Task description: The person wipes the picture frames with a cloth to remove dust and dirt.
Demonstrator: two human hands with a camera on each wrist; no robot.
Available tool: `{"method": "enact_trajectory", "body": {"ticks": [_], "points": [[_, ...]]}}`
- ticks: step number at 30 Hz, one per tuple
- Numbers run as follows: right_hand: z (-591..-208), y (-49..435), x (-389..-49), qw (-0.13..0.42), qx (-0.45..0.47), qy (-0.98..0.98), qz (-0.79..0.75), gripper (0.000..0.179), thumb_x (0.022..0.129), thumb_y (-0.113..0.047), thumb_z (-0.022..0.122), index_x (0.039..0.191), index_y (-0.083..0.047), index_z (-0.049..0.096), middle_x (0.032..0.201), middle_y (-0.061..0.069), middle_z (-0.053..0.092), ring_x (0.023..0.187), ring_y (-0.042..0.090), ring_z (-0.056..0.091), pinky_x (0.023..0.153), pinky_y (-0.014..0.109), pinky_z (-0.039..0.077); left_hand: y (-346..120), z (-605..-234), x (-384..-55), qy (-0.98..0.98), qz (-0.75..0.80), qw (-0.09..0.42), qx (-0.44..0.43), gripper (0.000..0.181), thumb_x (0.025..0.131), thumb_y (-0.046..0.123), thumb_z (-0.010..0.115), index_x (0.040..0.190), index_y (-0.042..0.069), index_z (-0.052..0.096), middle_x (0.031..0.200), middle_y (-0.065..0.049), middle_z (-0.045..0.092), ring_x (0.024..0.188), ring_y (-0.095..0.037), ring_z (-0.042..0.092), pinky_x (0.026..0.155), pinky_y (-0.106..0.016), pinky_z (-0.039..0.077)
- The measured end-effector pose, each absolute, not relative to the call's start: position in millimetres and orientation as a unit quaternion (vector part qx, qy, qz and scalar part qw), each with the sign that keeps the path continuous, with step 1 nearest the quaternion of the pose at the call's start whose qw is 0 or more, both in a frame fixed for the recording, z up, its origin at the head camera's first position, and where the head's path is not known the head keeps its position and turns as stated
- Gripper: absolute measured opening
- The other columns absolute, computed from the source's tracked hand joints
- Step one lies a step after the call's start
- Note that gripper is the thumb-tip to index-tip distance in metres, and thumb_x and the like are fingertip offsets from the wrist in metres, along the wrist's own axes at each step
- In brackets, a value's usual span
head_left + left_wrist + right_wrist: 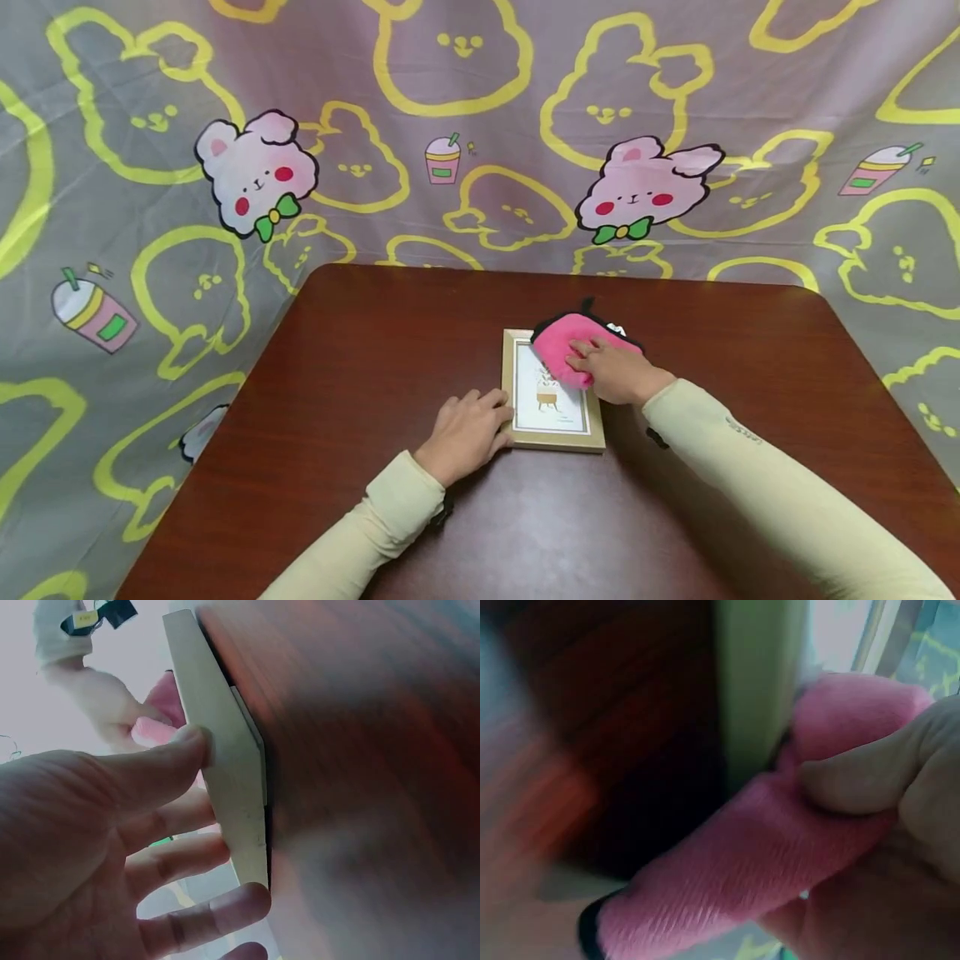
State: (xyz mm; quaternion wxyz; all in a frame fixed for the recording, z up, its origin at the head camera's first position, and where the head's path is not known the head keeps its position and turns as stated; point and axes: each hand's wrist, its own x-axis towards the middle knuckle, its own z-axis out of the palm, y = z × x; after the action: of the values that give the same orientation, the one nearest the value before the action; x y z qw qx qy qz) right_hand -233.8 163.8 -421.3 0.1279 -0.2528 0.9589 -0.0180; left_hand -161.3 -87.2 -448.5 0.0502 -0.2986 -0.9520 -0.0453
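1. The gold-rimmed picture frame (555,445) lies face up on the reddish-brown counter (337,375), just below and right of the middle of the head view. Its most likely trouble is sliding: a sideways push from the right could outdo the light hold on its left edge.

2. The person's left grip (465,435) is loosely spread, thumb and fingers resting against that edge without wrapping round it. If they slipped off, the frame could turn under an uneven push.

3. The right grip (615,373) grasps a pink plush cloth (566,337), thumb sunk into its folds, over the frame's upper right. Bunched like this, the cloth could press unevenly and miss the corners.

4. The cloth's black edging and small black loop (587,305) might snag on the rim's corner and drag the frame along.

5. A thin piece (253,724) shows under the frame's side in the left wrist view; hard pressure near a corner might make the frame rock.

6. Whether glass covers the drawing (550,398) cannot be told; if none does, rubbing could scuff it.
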Motion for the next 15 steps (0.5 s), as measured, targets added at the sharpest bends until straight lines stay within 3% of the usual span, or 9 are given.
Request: {"method": "enact_trajectory", "body": {"ticks": [7, 15], "points": [[-425.2, 162.9, -237.1, 0.086, -0.282, 0.955, -0.02, 0.045, 0.093, -0.004, 0.051, 0.137, -0.003, 0.058, 0.151, 0.025, 0.046, 0.14, 0.053, 0.038, 0.111, 0.056, 0.04, -88.7, -447.7, -165.5, -0.95, -0.051, 0.05, -0.305, 0.027, 0.09, 0.042, 0.069, 0.111, 0.025, 0.073, 0.125, 0.003, 0.065, 0.092, -0.023, 0.063, 0.064, -0.034, 0.047], [-425.9, 122.8, -240.1, 0.125, -0.343, 0.929, -0.057, 0.05, 0.092, -0.007, 0.056, 0.141, 0.001, 0.052, 0.154, 0.021, 0.043, 0.14, 0.053, 0.038, 0.115, 0.055, 0.034, -81.4, -447.8, -167.1, -0.951, -0.04, 0.044, -0.303, 0.031, 0.091, 0.042, 0.068, 0.118, 0.027, 0.072, 0.127, 0.004, 0.063, 0.091, -0.022, 0.064, 0.061, -0.033, 0.047]]}}
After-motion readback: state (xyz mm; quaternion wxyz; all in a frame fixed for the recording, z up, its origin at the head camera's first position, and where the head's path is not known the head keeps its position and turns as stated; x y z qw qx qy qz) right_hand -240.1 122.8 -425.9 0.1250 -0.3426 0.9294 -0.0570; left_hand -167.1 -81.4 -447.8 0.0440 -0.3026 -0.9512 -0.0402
